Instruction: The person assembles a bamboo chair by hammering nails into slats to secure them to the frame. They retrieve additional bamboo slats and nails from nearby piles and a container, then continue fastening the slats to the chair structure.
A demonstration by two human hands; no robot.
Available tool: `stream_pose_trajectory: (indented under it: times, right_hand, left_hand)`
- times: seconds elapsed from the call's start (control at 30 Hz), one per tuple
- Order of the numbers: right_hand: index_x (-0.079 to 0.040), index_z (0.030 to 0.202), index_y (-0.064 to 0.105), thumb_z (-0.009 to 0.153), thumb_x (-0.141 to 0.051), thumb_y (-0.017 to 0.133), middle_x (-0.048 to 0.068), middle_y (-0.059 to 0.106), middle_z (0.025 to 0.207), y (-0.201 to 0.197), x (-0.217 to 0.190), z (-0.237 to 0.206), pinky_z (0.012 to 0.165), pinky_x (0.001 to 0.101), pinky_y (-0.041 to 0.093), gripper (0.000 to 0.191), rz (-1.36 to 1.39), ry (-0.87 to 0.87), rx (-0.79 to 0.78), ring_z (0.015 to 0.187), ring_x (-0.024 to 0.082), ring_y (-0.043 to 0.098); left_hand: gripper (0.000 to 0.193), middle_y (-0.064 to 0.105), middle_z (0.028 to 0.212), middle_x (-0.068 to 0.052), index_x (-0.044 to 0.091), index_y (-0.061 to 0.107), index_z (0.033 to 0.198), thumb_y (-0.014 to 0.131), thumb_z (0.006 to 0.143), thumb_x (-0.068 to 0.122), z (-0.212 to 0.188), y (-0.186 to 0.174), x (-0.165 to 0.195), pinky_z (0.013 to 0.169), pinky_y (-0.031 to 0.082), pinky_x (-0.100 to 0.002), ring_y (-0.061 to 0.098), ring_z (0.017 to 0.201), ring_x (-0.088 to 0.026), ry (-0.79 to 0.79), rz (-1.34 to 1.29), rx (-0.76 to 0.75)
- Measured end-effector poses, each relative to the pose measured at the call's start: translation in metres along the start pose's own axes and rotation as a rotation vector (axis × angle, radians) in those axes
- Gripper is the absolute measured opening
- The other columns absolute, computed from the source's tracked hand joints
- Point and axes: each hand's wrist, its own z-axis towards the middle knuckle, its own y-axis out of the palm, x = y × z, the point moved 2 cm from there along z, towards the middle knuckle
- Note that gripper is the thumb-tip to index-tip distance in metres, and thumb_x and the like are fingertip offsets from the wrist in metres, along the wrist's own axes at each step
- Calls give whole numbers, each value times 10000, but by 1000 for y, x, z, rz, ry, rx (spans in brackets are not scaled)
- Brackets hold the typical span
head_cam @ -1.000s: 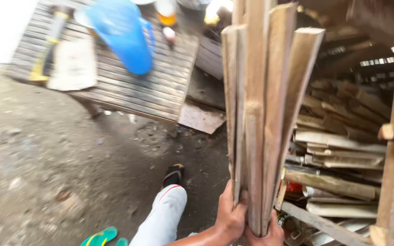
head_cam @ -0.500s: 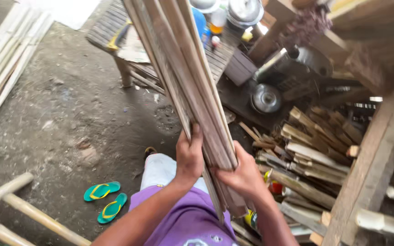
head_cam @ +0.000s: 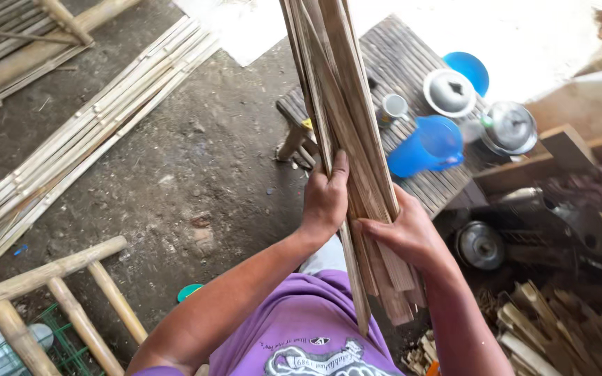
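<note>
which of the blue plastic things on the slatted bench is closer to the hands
The blue pitcher, near the front edge of the slatted bench, just past the right hand. The round blue lid lies farther back, behind the metal pot lid.

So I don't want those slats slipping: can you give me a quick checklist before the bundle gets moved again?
1. Left hand wrapped on the bundle of bamboo slats: ok.
2. Right hand gripping the other side: ok.
3. Lower slat ends even: not ok, they splay at uneven lengths.
4. Bundle clear of the blue pitcher on the slatted bench: cannot tell, they overlap in view.
5. Top of bundle clear overhead: cannot tell, out of frame.
</note>
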Motion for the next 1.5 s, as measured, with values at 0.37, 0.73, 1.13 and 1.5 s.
stream_pose_trajectory:
  times: [0.37,0.73,1.13,1.5]
  right_hand:
    - [-8,1349,593,707,-158,850,117,770,1114,71,-102,325,856,318,593,707,-106,-13,-240,984,172,730]
    - [-53,1417,533,698,-246,856,178,767,1158,149,-259,653,933,368,606,812,-406,-16,-455,950,255,792]
    - [-58,1372,574,708,-237,857,157,771,1149,199,-393,944,917,378,615,744,-417,68,-423,990,267,783]
    - [-76,1319,591,707,-186,887,152,783,1083,234,-470,1367,871,378,659,689,-635,17,-434,925,250,796]
  left_hand:
    - [555,764,1053,-188,-6,664,1162,496,1021,504,289,-111,13,863,538,-415,731,1002,-330,11,-79,320]
    - [614,685,1058,-203,-29,613,1302,422,1059,501,577,-244,85,858,558,-388,674,959,-275,-15,-231,436]
    - [745,526,1488,-203,-15,375,1526,433,1027,536,873,-347,178,1112,420,-397,531,1355,-296,-27,-361,325]
    - [653,698,1205,-204,-24,576,1369,454,1030,521,1278,-398,180,983,484,-420,640,1136,-327,-25,-374,485]
